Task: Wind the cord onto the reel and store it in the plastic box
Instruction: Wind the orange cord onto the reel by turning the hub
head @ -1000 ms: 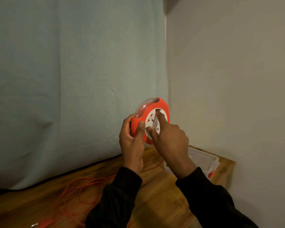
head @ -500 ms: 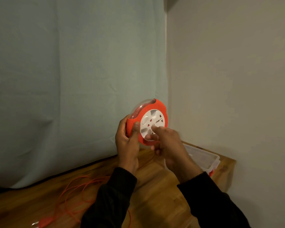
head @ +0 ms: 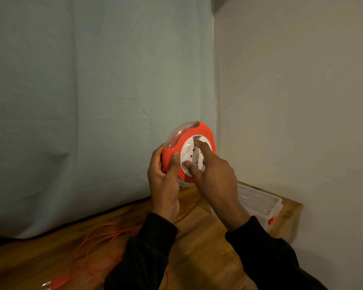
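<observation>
We hold the reel [head: 190,151] up off the bench [head: 197,243], its flat face turned toward us and tilted a little to the right. Our left hand [head: 164,181] is clamped on the orange rim, thumb across the front edge and the other fingers wrapped behind. Our right hand [head: 214,174] rests on the white centre disc [head: 192,155]: forefinger stretched to the upper part, thumb pressed on the lower part, the remaining fingers curled in.

The turning axis runs straight out of the disc toward our right hand, so we judge the next move to be a twist of that disc while the left hand steadies the rim. The loose cord [head: 105,248] lies below and to the left of both hands in slack loops, its plug [head: 55,283] farthest out. Much is not yet wound. The plastic box [head: 258,203] sits just below and right of the right hand. Tangled loops could snag.
</observation>
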